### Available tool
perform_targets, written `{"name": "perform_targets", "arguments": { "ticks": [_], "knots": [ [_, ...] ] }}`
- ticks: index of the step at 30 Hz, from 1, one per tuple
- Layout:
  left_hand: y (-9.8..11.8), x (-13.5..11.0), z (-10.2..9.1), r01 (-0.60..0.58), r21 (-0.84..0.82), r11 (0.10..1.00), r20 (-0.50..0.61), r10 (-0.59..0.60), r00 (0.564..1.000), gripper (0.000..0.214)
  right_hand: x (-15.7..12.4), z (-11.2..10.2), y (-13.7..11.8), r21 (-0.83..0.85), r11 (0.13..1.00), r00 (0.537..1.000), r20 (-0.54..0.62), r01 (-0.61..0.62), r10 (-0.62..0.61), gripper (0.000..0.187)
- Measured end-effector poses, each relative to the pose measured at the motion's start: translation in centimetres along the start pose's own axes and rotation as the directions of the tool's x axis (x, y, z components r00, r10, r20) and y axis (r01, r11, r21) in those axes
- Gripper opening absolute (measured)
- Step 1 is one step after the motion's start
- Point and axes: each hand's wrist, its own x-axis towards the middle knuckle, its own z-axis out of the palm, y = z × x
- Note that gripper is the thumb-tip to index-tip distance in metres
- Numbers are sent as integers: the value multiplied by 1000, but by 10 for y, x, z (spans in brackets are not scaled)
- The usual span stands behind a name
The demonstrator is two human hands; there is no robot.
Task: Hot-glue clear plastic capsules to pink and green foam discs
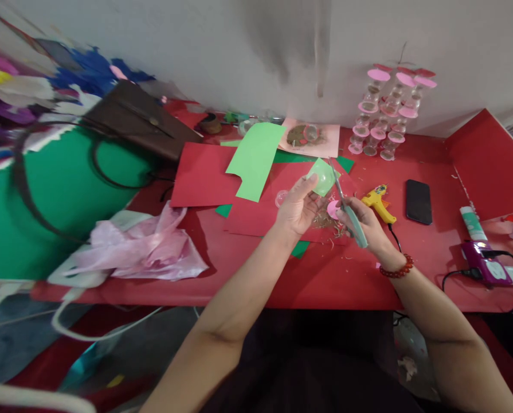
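My left hand [298, 205] pinches a small piece of light green paper [322, 176], with what looks like a clear round plastic piece against it. My right hand [365, 226] is closed around the pale green handles of a pair of scissors [354, 221]. Their blades point up and away, close to the right edge of the green piece. Below the hands lie a pink paper disc [333, 210] and thin paper scraps [325, 222]. A clear plastic ring or cup [281, 198] rests on red paper [256, 221] beside my left hand.
A larger cut green sheet [258, 158] lies left of the hands. To the right are a yellow glue gun [380, 203], a phone [418, 201], a glue stick [473, 222] and a purple power box [488, 264]. Stacked clear cups with pink discs [376, 115] stand behind. A pink plastic bag [153, 246] lies left.
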Motion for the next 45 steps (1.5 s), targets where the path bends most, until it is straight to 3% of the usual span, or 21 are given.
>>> {"name": "perform_targets", "arguments": {
  "ticks": [25,31,39,45],
  "knots": [
    [8,13,-13,-12,29,1000,-32,13,999,41,4,-9,-4,-106,994,1000,30,0,3,53],
    [12,16,-15,-16,49,999,-60,19,998,33,6,-13,-3,-143,990,1000,25,-1,4,51],
    [14,11,-11,-76,51,996,26,75,997,37,5,-14,-1,-192,981,1000,8,28,-27,48],
    [13,10,-10,-56,60,997,38,54,998,38,2,-9,-3,-106,994,999,31,42,-39,47]
  ]
}}
